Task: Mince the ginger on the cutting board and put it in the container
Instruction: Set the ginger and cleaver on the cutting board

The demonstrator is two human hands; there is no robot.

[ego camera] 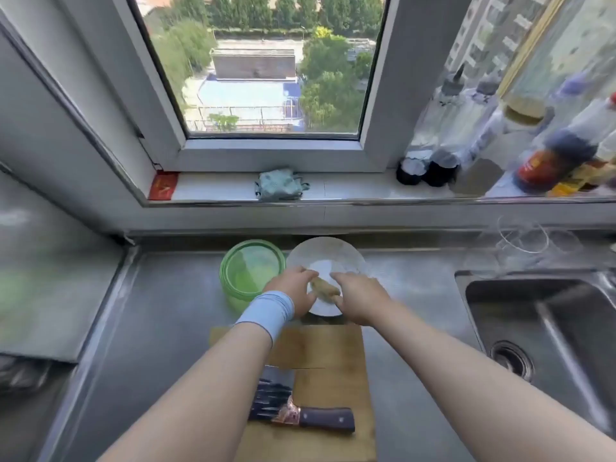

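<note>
Open desk (150,328) left of the board (333,348); a cleaver (276,395) lies on the board; tub (250,271) and plate (333,251) stand close behind; sink (533,311) at right.

You've got one ginger (325,290), one white plate (325,251) and one green container (251,271) near the counter's (166,328) back edge, and one cutting board (333,348) with one cleaver (286,405) at its front edge. Two hands: your left hand (293,288), your right hand (360,298). One sink (533,311), right edge; windowsill (216,188) holds one cloth (280,184), one red card (163,185), bottles (440,155) too blurred to count.
</note>
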